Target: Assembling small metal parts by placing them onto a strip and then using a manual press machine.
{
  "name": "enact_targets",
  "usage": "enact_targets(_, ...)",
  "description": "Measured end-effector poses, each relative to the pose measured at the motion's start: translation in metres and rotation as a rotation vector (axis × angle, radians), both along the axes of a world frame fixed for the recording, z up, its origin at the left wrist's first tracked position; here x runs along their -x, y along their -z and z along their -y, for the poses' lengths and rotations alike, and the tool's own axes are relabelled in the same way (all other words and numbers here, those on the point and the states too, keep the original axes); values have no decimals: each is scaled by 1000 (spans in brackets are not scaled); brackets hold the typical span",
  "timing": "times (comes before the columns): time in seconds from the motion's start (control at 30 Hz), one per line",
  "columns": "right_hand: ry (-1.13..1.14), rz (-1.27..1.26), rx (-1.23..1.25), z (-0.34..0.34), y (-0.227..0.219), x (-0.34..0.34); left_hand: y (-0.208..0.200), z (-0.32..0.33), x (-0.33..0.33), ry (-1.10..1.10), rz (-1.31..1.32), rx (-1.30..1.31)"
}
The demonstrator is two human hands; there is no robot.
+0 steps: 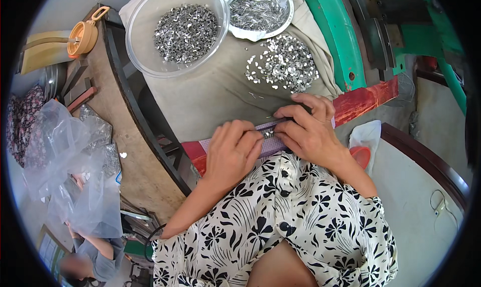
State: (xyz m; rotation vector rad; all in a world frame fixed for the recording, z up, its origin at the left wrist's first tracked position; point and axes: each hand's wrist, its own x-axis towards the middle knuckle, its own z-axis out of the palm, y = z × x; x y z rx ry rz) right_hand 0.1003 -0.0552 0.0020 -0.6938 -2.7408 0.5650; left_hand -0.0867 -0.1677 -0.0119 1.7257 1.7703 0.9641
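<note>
Both hands meet low over the near edge of a grey-green cloth (200, 101). My left hand (231, 149) is closed, fingers curled and tips pressed together. Opposite it, my right hand (310, 131) pinches with thumb and forefinger. Tiny shiny metal pieces (269, 133) show between the fingertips, above a purple checked strip (271, 146); what each hand grips is too small to make out. Farther off lies a loose pile of small metal pieces (290, 64), with a few thin pins (256, 95) nearer me. A clear plastic tub (134, 49) holds more pieces; a white bowl (289, 17) holds many thin pins.
Green machinery (333, 31) stands along the right of the cloth. On the left are a wooden table (140, 174), an orange lid (82, 39) and clear plastic bags (80, 157). Another person (102, 254) is at lower left. A red-orange object (361, 156) sits by my right forearm.
</note>
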Motion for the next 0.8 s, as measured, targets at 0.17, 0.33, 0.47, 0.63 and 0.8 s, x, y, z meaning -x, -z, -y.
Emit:
enact_targets(0.17,11,40,112,-10,-9,-1,7,2,-8,15,-50,-26)
enact_targets(0.33,163,-71,-96,-37,1,12,8,2,-9,-6,-40,-35)
enact_targets(0.47,182,-40,-132,-46,2,27,4,0,-11,-23,-57,-5)
enact_targets(0.63,191,-37,-64,-41,2,36,12,-1,-17,-29,-95,-29)
enact_targets(0.8,232,-72,-31,-40,9,32,12,0,-17,-35,-77,-36)
